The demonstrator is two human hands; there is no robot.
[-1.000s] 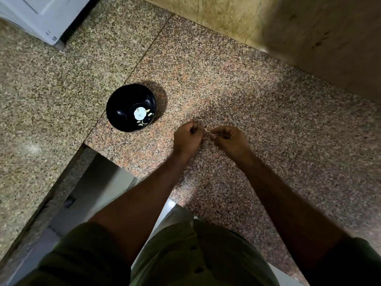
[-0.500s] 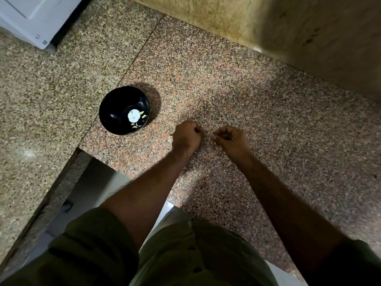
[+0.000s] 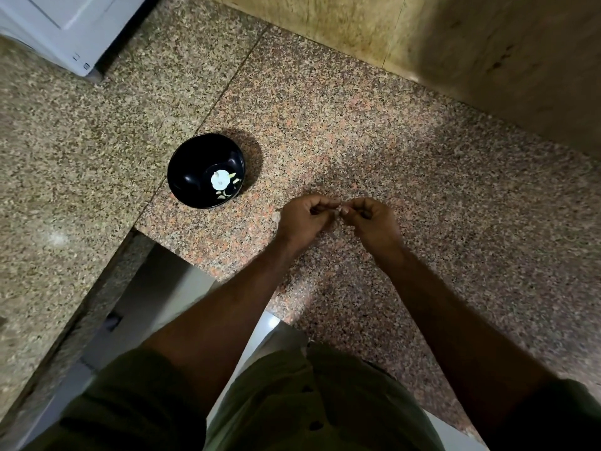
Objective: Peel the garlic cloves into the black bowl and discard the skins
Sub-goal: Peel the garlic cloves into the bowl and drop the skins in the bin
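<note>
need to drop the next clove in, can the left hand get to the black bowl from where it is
Probably yes. The black bowl sits open on the counter just left of the left hand, nothing between them; that hand is busy pinching something tiny with the right hand.

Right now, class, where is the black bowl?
In the head view, the black bowl sits on the granite counter, left of and a little beyond both hands, nearest the left hand, beside the seam between two slabs.
</note>
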